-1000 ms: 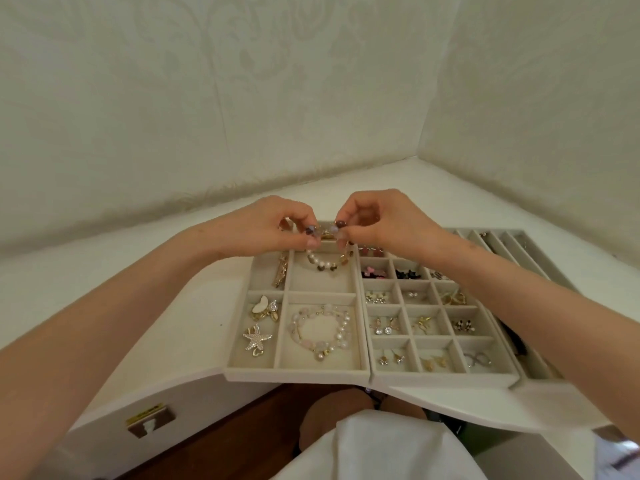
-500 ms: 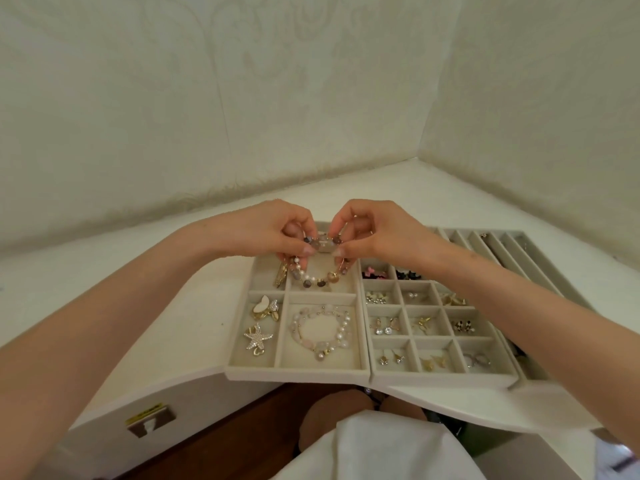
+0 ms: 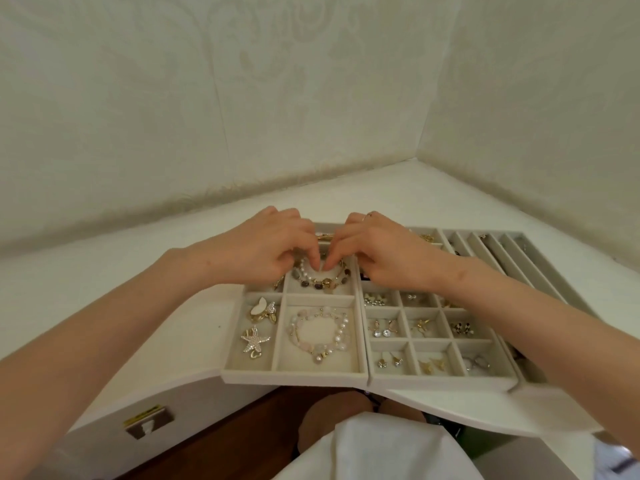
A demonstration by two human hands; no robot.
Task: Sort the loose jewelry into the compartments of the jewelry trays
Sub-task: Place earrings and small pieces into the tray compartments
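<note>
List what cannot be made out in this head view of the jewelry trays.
Head view:
Back bracelet: far side under left hand and right hand; pinched or pressed, unclear.
Grid tray: back cells under right hand.
Slotted tray: near end behind right forearm.
Earrings: too small.

stone bracelet: a loop of pearls, dark stones and gold links is lying in the far large compartment of the left tray; you are pinching its far side with your left hand and right hand.
pearl bracelet: white and pink beads are lying in a flat loop in the near large compartment.
brooches: a gold shell brooch and, nearer you, a starfish brooch are sharing the near narrow compartment on the left.
left tray: beige and lying flat, it is touching the grid tray on its right.
grid tray: its small square cells are holding paired earrings.
slot tray: its long narrow channels are running away from you at the far right.
</note>
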